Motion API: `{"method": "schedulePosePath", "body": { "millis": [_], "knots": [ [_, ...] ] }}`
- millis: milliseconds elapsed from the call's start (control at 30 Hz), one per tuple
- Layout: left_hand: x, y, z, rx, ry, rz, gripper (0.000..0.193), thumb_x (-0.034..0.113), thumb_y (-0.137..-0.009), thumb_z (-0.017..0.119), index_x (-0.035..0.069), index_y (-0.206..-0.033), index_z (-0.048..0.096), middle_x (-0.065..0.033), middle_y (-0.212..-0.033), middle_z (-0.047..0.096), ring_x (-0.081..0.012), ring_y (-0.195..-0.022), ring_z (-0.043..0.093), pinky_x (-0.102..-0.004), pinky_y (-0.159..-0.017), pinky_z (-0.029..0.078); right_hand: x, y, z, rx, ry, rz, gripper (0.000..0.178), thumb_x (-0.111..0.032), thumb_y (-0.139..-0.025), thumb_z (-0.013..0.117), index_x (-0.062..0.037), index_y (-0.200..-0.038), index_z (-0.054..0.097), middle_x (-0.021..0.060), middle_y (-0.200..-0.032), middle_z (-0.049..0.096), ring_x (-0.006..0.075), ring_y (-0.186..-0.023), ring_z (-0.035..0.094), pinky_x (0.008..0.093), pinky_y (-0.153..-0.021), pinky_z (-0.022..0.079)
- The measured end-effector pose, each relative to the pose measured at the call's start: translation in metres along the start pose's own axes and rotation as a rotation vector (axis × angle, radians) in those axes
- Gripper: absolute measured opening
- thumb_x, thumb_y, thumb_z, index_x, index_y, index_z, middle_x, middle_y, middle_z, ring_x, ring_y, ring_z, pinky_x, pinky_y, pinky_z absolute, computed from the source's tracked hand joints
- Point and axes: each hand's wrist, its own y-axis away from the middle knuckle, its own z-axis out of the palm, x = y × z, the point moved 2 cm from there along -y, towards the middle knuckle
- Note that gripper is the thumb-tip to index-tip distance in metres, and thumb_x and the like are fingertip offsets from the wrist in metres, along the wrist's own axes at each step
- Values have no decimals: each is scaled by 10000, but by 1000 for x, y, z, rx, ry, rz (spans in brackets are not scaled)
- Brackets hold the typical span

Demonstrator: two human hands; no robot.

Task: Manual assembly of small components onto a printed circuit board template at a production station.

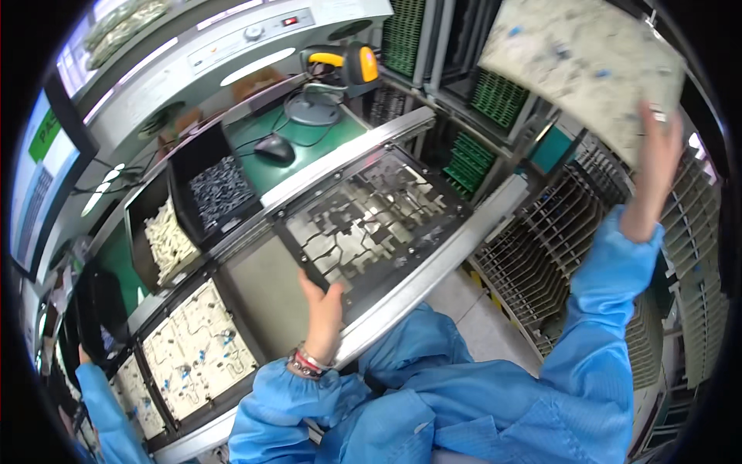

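Observation:
My right hand (pixel 658 151) is raised at the upper right and grips the edge of a large cream circuit board panel (pixel 564 58) dotted with small blue parts. The panel is tilted and slightly blurred. My left hand (pixel 323 315) is low over the near rail, thumb and a finger apart, holding nothing that I can see. It is at the near corner of a dark fixture tray (pixel 363 224) with shiny metal inserts. Beside that hand lies a plain grey plate (pixel 267 290) in the track.
Another cream board (pixel 199 348) lies further left on the track. Behind stand a bin of dark small parts (pixel 220 189), a bin of cream parts (pixel 168 243), a mouse (pixel 274 148) and a yellow scanner (pixel 340 62). Wire racks (pixel 541 255) stand right. Another person's sleeve (pixel 108 410) shows lower left.

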Motion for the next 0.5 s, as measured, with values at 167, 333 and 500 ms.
{"method": "schedulePosePath", "body": {
  "millis": [167, 333, 500],
  "knots": [
    [20, 10, -19, 0, 43, -33, 570, 34, -783, 458, 4, -1311, 247, -136, -1286, 344, -220, -1180, 357, -308, -993, 288, 91, 115, 134, -273, -374, 224, 386, -170, -841, 604, 23, -1148, 471, 116, -1036, 567, 186, -925, 543, 310, -812, 437],
    [13, 6, -26, 34, 27, -40, 560, 27, -791, 447, 3, -1313, 245, -141, -1300, 338, -211, -1153, 375, -298, -977, 305, 145, 200, 244, -227, -800, 770, 272, -47, -807, 573, 33, -1057, 503, 114, -974, 601, 193, -857, 580, 307, -735, 463],
    [10, 4, -31, 54, 49, -71, 543, 18, -797, 438, 28, -1309, 256, -126, -1285, 343, -179, -1071, 420, -282, -913, 353, 142, 234, 295, -288, -881, 1016, 315, -41, -820, 559, 40, -1104, 447, 140, -1049, 561, 240, -889, 590, 361, -755, 502]
  ]
}}
